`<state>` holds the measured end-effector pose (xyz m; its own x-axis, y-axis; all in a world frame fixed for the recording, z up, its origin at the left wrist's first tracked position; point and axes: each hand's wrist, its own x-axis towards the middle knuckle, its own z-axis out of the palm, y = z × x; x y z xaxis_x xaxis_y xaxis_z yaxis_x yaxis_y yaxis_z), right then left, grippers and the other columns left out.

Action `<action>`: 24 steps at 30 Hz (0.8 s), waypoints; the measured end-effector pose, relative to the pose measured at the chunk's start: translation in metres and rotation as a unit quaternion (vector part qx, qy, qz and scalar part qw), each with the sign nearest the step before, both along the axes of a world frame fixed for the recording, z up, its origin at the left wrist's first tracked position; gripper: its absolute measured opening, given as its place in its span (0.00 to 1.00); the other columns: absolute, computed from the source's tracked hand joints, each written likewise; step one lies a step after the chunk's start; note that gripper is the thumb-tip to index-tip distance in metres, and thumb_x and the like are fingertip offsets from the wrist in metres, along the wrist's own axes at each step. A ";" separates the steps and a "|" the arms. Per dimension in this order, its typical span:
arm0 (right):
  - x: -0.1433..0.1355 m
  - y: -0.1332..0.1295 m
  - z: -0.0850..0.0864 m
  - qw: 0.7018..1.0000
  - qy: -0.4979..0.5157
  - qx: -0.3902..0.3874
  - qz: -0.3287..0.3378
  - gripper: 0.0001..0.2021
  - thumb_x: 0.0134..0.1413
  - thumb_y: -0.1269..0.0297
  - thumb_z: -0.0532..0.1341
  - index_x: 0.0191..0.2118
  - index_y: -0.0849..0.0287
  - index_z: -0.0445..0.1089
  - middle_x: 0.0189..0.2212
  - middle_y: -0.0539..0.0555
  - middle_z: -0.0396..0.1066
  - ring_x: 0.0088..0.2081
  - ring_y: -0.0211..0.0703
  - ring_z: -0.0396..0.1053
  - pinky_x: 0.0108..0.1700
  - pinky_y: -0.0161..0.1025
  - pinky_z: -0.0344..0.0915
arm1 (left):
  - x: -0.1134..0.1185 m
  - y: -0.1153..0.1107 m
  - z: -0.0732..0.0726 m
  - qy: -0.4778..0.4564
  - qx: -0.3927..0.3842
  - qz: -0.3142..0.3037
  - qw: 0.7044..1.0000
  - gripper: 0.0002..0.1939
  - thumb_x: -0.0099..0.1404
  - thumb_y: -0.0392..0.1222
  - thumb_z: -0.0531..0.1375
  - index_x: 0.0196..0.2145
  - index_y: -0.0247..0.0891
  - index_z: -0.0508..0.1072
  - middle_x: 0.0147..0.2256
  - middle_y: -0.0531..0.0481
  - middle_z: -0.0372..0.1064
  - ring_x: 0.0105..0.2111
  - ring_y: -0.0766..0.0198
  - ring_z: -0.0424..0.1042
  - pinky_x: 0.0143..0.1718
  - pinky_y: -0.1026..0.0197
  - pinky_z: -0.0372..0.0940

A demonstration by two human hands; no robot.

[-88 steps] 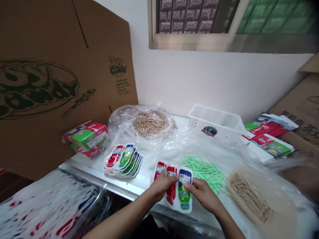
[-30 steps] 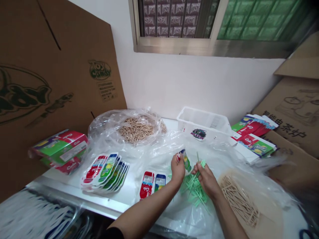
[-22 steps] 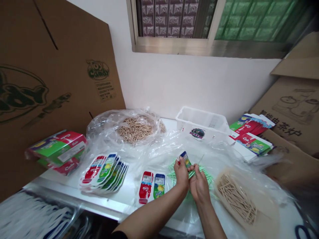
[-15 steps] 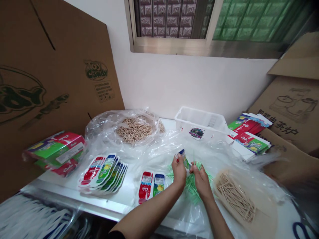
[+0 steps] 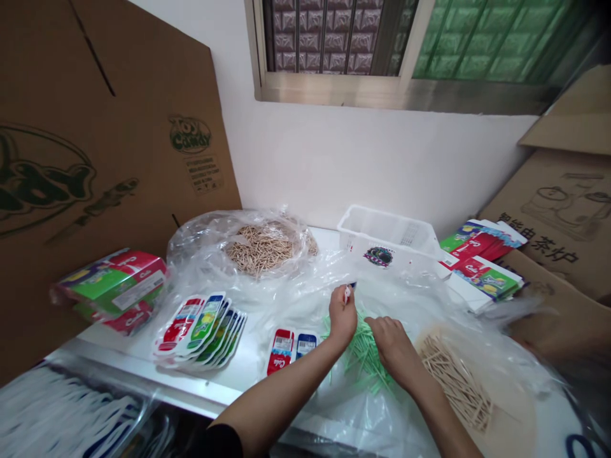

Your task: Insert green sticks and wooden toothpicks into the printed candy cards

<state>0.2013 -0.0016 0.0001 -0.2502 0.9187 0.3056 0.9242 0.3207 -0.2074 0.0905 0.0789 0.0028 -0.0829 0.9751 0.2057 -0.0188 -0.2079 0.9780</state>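
My left hand (image 5: 344,317) is closed around a small printed packet (image 5: 352,285). Only a dark blue edge and a bit of white show past the fingers. To its right, my right hand (image 5: 394,350) is over a loose pile of pale green sticks (image 5: 365,350), fingers stretched toward the left with nothing visible in them. Whether the fingertips touch the sticks is hard to see. Beside my left forearm lie a red Cola pack (image 5: 280,351) and a blue-topped pack (image 5: 305,343), the latter partly covered by the arm.
A fanned stack of blister packs (image 5: 205,331) lies left, near wrapped boxes (image 5: 119,286). Behind are a bag of brown sticks (image 5: 260,251) and a white basket (image 5: 389,245). At right are a tub of brown sticks (image 5: 456,381) and folded printed cartons (image 5: 482,261).
My right hand has come away from the packet and moved right and slightly down over the green sticks. The packet in my left hand has turned, so its printed face no longer shows.
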 end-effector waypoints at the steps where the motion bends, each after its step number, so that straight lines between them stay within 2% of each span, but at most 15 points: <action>1: -0.002 0.001 0.002 1.000 0.030 -0.007 -0.001 0.17 0.49 0.82 0.48 0.40 0.61 0.66 0.31 0.56 0.66 0.36 0.48 0.61 0.42 0.44 0.55 | 0.002 -0.002 -0.001 -0.003 0.004 -0.006 1.000 0.13 0.60 0.48 0.56 0.22 0.38 0.66 0.24 0.54 0.61 0.28 0.65 0.59 0.33 0.64 0.57; 3: -0.006 0.002 0.004 0.995 0.095 -0.020 -0.001 0.13 0.48 0.81 0.49 0.33 0.60 0.66 0.30 0.56 0.65 0.36 0.48 0.61 0.42 0.45 0.56 | 0.006 -0.006 -0.002 -0.023 0.004 -0.014 1.000 0.14 0.58 0.49 0.58 0.21 0.39 0.66 0.23 0.54 0.60 0.27 0.65 0.59 0.32 0.64 0.57; 5: -0.007 0.003 0.005 0.991 0.134 -0.025 -0.004 0.10 0.51 0.78 0.49 0.32 0.59 0.65 0.29 0.55 0.65 0.35 0.46 0.61 0.41 0.44 0.58 | 0.007 -0.009 -0.001 -0.046 -0.006 -0.007 0.999 0.16 0.58 0.52 0.58 0.20 0.39 0.66 0.22 0.54 0.60 0.26 0.65 0.60 0.31 0.64 0.58; 6: -0.008 0.003 0.006 0.978 0.205 -0.031 -0.012 0.08 0.54 0.75 0.49 0.32 0.59 0.64 0.28 0.54 0.64 0.34 0.45 0.62 0.40 0.42 0.59 | 0.007 -0.011 -0.001 -0.059 -0.013 0.002 0.998 0.17 0.59 0.53 0.57 0.21 0.39 0.66 0.22 0.53 0.61 0.26 0.65 0.60 0.31 0.64 0.58; 7: -0.008 0.003 0.007 0.946 0.322 -0.034 -0.025 0.06 0.56 0.71 0.50 0.33 0.58 0.64 0.27 0.52 0.64 0.32 0.43 0.62 0.39 0.41 0.60 | 0.007 -0.012 -0.001 -0.071 -0.022 0.014 0.997 0.18 0.60 0.55 0.55 0.23 0.38 0.67 0.23 0.53 0.61 0.26 0.65 0.60 0.31 0.64 0.58; 8: -0.009 0.003 0.009 0.887 0.459 -0.034 -0.041 0.05 0.57 0.66 0.51 0.33 0.57 0.63 0.26 0.50 0.63 0.31 0.42 0.61 0.38 0.40 0.61 | 0.006 -0.014 -0.002 -0.080 -0.029 0.025 0.996 0.19 0.60 0.57 0.53 0.24 0.38 0.67 0.23 0.53 0.62 0.26 0.65 0.61 0.31 0.64 0.59; 9: -0.010 0.004 0.010 0.806 0.589 -0.029 -0.055 0.06 0.58 0.61 0.52 0.32 0.56 0.62 0.25 0.48 0.61 0.30 0.40 0.61 0.37 0.40 0.62 | 0.006 -0.016 -0.003 -0.092 -0.039 0.035 0.994 0.20 0.61 0.58 0.52 0.27 0.37 0.67 0.24 0.52 0.63 0.27 0.65 0.62 0.31 0.64 0.60; 10: -0.013 0.005 0.012 0.721 0.689 -0.020 -0.066 0.08 0.57 0.57 0.54 0.32 0.55 0.62 0.25 0.47 0.60 0.29 0.39 0.61 0.37 0.40 0.63 | 0.007 -0.019 -0.004 -0.112 -0.056 0.041 0.991 0.21 0.61 0.59 0.51 0.28 0.37 0.68 0.25 0.51 0.64 0.27 0.65 0.63 0.31 0.64 0.60; 11: -0.017 0.006 0.013 0.658 0.750 -0.011 -0.071 0.10 0.55 0.54 0.55 0.31 0.54 0.61 0.25 0.46 0.60 0.29 0.38 0.62 0.38 0.40 0.63 | 0.008 -0.022 -0.005 -0.141 -0.080 0.043 0.986 0.23 0.60 0.61 0.51 0.29 0.36 0.68 0.26 0.50 0.65 0.27 0.65 0.64 0.30 0.64 0.61; 12: -0.022 0.008 0.015 0.630 0.773 -0.003 -0.072 0.11 0.54 0.52 0.56 0.31 0.54 0.61 0.26 0.45 0.59 0.29 0.38 0.62 0.39 0.40 0.64 | 0.010 -0.025 -0.006 -0.179 -0.112 0.044 0.976 0.24 0.59 0.62 0.52 0.30 0.35 0.68 0.26 0.50 0.66 0.27 0.65 0.65 0.30 0.64 0.61; 15: -0.043 0.008 0.016 0.586 0.807 -0.011 -0.073 0.12 0.50 0.51 0.60 0.31 0.54 0.61 0.26 0.45 0.60 0.30 0.37 0.63 0.41 0.40 0.64 | 0.016 -0.032 -0.006 -0.288 -0.201 0.031 0.936 0.28 0.53 0.66 0.56 0.30 0.34 0.67 0.22 0.52 0.65 0.22 0.67 0.65 0.25 0.64 0.61; 19: -0.073 0.002 0.015 0.528 0.846 -0.027 -0.073 0.13 0.49 0.52 0.61 0.32 0.55 0.63 0.27 0.45 0.63 0.33 0.37 0.65 0.44 0.40 0.64 | 0.015 -0.031 0.001 -0.317 -0.225 0.039 0.920 0.28 0.51 0.67 0.57 0.28 0.35 0.65 0.16 0.59 0.58 0.14 0.71 0.59 0.18 0.67 0.57; 21: -0.082 -0.002 0.012 0.532 0.843 -0.036 -0.075 0.13 0.50 0.51 0.60 0.31 0.56 0.64 0.28 0.46 0.65 0.35 0.38 0.66 0.44 0.38 0.63 | 0.011 -0.027 0.004 -0.298 -0.220 0.066 0.927 0.28 0.52 0.67 0.56 0.28 0.35 0.65 0.16 0.58 0.58 0.14 0.71 0.60 0.17 0.67 0.56; 22: -0.085 -0.004 0.011 0.546 0.834 -0.038 -0.078 0.14 0.51 0.50 0.60 0.31 0.56 0.64 0.29 0.47 0.65 0.37 0.38 0.66 0.44 0.37 0.63 | 0.008 -0.026 0.005 -0.281 -0.212 0.078 0.933 0.27 0.52 0.66 0.56 0.28 0.34 0.65 0.17 0.58 0.59 0.14 0.71 0.60 0.18 0.67 0.56; 24: -0.084 -0.007 0.010 0.600 0.794 -0.035 -0.086 0.15 0.53 0.48 0.57 0.30 0.56 0.63 0.30 0.47 0.66 0.37 0.38 0.66 0.43 0.36 0.63 | 0.001 -0.024 0.006 -0.245 -0.189 0.092 0.946 0.25 0.52 0.63 0.58 0.26 0.34 0.66 0.17 0.57 0.60 0.16 0.71 0.60 0.19 0.68 0.56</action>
<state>0.1172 -0.0087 0.0104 0.4071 0.9134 -0.0076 -0.4395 0.1886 -0.8782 0.0914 0.0547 0.0093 -0.2534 0.9313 -0.2618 -0.4870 0.1110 0.8663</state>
